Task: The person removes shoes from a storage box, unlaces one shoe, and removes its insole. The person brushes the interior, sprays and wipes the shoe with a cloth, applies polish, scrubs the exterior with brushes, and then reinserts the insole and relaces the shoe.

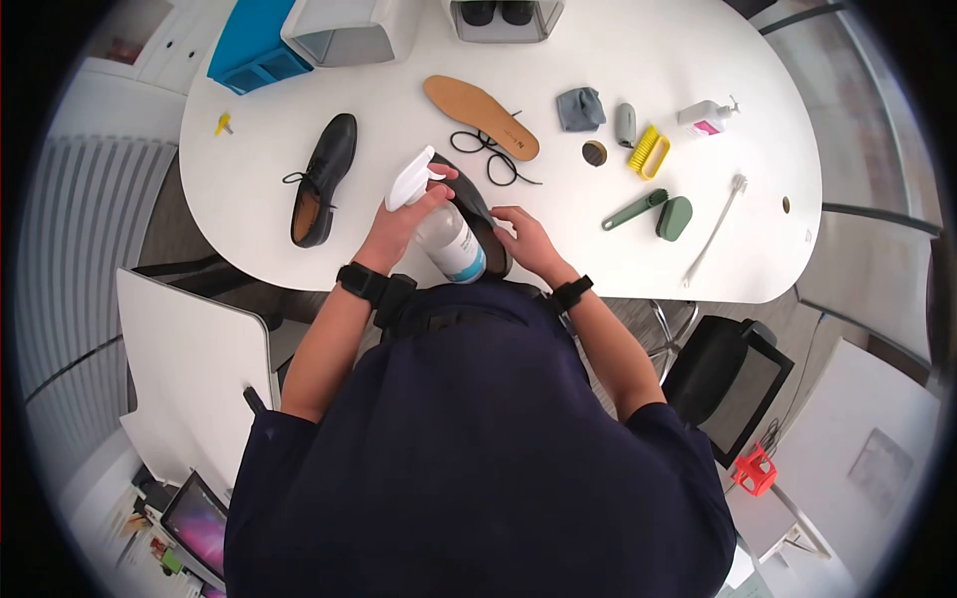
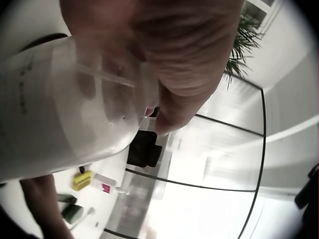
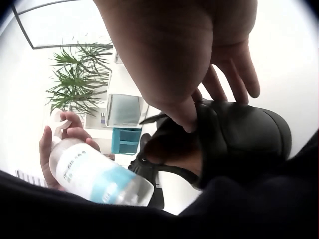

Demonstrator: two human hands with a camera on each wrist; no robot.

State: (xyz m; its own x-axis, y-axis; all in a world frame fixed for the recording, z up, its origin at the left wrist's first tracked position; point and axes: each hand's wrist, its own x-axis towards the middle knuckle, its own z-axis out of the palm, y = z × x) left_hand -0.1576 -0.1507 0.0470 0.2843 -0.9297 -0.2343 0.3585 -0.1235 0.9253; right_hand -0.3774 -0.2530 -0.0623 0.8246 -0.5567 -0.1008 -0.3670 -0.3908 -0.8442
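Note:
My left hand (image 1: pixel 399 224) grips a clear spray bottle (image 1: pixel 451 245) by its neck, just below the white trigger head. The bottle has a white and blue label and tilts over a black leather shoe (image 1: pixel 467 191) near the table's front edge, hiding part of it. My right hand (image 1: pixel 531 246) holds that shoe by its side; in the right wrist view the thumb sits at the opening of the shoe (image 3: pixel 244 132) and the fingers lie along its outside. A laced black shoe (image 1: pixel 327 179) stands to the left. Beyond the hands lie a tan insole (image 1: pixel 480 112) and a loose black shoelace (image 1: pixel 488 151).
On the white table's right lie a grey cloth (image 1: pixel 580 110), a grey cylindrical item (image 1: pixel 625 125), a yellow brush (image 1: pixel 649 152), green brushes (image 1: pixel 674 218), a long white brush (image 1: pixel 716 229) and a pump bottle (image 1: pixel 706 117). A blue box (image 1: pixel 254 50) and grey-white bins (image 1: pixel 349 35) stand at the back.

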